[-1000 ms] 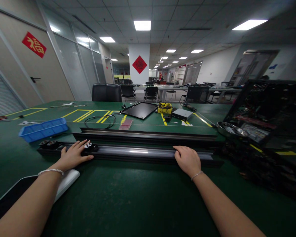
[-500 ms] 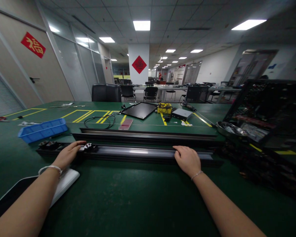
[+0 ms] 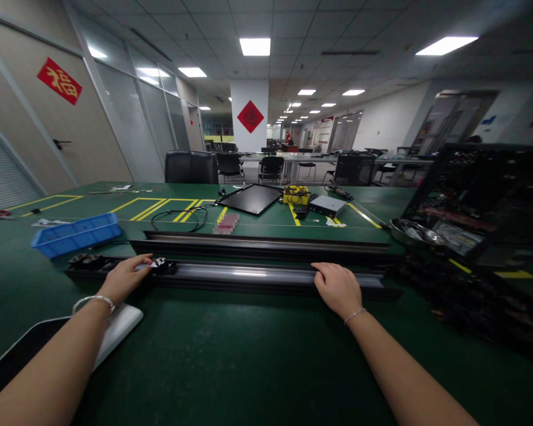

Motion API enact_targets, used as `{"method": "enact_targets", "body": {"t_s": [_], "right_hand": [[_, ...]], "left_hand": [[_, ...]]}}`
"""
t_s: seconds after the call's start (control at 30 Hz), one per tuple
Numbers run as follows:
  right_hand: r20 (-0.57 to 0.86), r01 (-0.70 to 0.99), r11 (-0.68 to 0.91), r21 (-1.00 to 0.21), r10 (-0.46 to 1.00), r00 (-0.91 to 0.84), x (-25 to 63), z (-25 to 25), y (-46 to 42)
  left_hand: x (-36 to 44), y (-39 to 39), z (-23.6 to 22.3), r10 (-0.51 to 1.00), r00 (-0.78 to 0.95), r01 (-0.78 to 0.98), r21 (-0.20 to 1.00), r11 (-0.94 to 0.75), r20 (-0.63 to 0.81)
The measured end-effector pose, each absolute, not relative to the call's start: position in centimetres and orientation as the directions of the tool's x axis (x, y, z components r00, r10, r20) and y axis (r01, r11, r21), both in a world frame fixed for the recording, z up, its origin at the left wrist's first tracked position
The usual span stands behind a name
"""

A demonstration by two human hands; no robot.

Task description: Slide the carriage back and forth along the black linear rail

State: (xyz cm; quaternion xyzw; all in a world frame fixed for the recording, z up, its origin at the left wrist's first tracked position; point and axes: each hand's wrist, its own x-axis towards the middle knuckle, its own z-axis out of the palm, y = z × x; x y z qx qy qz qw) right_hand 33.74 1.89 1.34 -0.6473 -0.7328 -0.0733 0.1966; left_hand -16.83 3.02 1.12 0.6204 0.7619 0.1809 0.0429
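Note:
A long black channel-shaped rail (image 3: 244, 288) lies across the green table in front of me, with a shiny strip along its inside. My left hand (image 3: 125, 277) grips its left part, fingers over the far side and thumb on the near side. Just right of those fingertips, a small black-and-white part (image 3: 162, 265) sits in the channel. More small black parts (image 3: 87, 261) are at the rail's left end. My right hand (image 3: 338, 288) is closed over the rail's right part, its fingertips partly hidden. A second black rail (image 3: 266, 242) lies parallel just behind.
A blue bin (image 3: 77, 235) stands left of the rails. Behind them are a black panel (image 3: 251, 198), a yellow object with cables (image 3: 296, 194) and a grey box (image 3: 327, 205). To the right are a metal bowl (image 3: 415, 232) and a large dark open case (image 3: 484, 195).
My left hand has shifted slightly to the right along the rail, closer to the black-and-white part. My right hand has stayed in place.

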Motion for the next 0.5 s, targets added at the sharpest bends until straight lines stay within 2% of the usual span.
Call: {"method": "enact_targets", "body": {"t_s": [0.5], "right_hand": [[0.392,0.975,0.157,-0.155,0.916,-0.085,33.72,1.27,1.79]], "left_hand": [[-16.56,3.10,1.34,0.972,-0.183,0.958,0.251,0.142,0.145]]}}
